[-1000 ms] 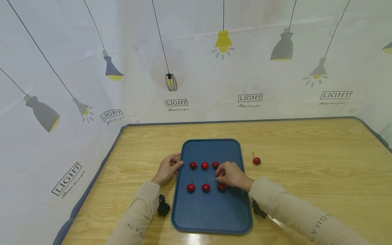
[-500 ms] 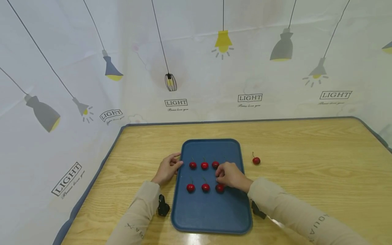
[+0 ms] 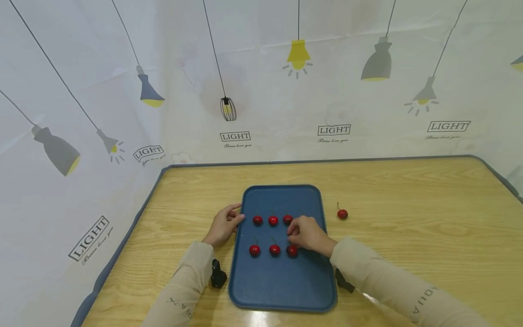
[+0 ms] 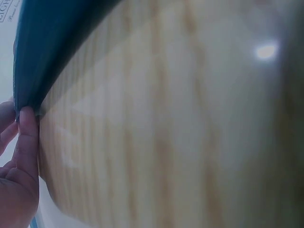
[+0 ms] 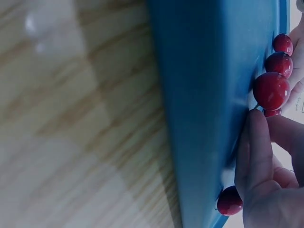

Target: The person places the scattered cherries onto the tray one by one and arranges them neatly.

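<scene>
A blue tray (image 3: 282,290) lies on the table, with red cherries in two rows. My left hand (image 3: 223,225) holds the tray's left edge, thumb on one side of the rim and fingers on the other in the left wrist view. My right hand (image 3: 308,234) is over the tray's right part. Its thumb and finger pinch the stem of the front row's right cherry (image 5: 271,91), which sits low by the tray surface. Behind that hand another cherry (image 5: 230,200) is hidden in the head view, except for its stem. The back row's third cherry (image 3: 288,220) is just beyond the fingertips.
A single cherry (image 3: 342,214) lies on the wooden table (image 3: 408,218), right of the tray. Black devices (image 3: 218,274) sit under both wrists. A white sheet (image 3: 269,91) printed with lamps stands behind and at the sides of the table.
The front row's right cherry has shifted slightly left, closer to its neighbour, at my right fingertips. My left hand and the tray stay in place.
</scene>
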### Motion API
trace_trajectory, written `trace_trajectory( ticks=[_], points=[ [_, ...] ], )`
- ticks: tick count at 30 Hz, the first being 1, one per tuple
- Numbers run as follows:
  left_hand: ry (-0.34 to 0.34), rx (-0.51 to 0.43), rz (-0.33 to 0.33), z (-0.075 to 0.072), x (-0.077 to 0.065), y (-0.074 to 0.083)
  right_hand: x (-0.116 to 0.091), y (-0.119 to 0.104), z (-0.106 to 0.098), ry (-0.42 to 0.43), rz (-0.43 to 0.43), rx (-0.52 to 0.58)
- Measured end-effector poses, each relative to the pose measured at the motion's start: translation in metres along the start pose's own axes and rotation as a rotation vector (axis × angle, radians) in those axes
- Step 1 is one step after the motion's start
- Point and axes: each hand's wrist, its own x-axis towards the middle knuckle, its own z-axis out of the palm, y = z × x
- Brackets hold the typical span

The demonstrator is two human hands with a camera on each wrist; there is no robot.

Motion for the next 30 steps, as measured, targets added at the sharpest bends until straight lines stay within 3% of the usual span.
trace_trajectory(
  ticks=[15, 22, 30],
  points=[
    [-0.004, -0.019, 0.005, -0.001, 0.0, -0.001, -0.001, 0.002, -0.01, -0.05, 0.059, 0.115],
    [-0.004, -0.013, 0.003, 0.0, 0.0, 0.0, -0.007, 0.001, -0.037, -0.063, -0.066, 0.09],
    [-0.007, -0.004, 0.005, -0.001, 0.0, -0.001, -0.012, 0.022, -0.076, -0.061, -0.176, 0.077]
  ],
)
